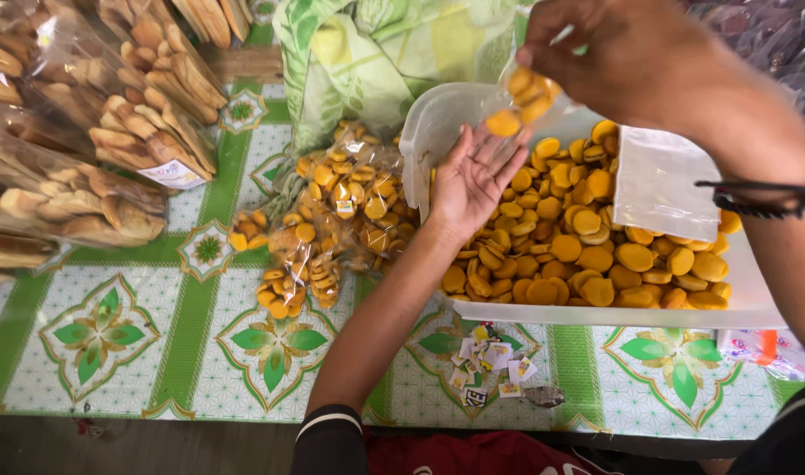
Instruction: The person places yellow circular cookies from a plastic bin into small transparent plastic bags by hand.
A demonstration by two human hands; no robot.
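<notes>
Filled cookie packets [332, 220] lie on the tabletop [182, 352] left of your hands. Your left hand [475, 176] is open, palm up, over the white tray [754, 303] of yellow cookies. Just above it, your right hand [614, 53] pinches a small clear bag [521, 98] of cookies, fingers closed on its top.

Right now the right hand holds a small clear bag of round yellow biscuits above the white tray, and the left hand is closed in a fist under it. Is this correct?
Not quite. In the head view the left hand is open, palm up, not a fist. The right hand does hold the small clear bag of round yellow biscuits above the white tray.
</notes>
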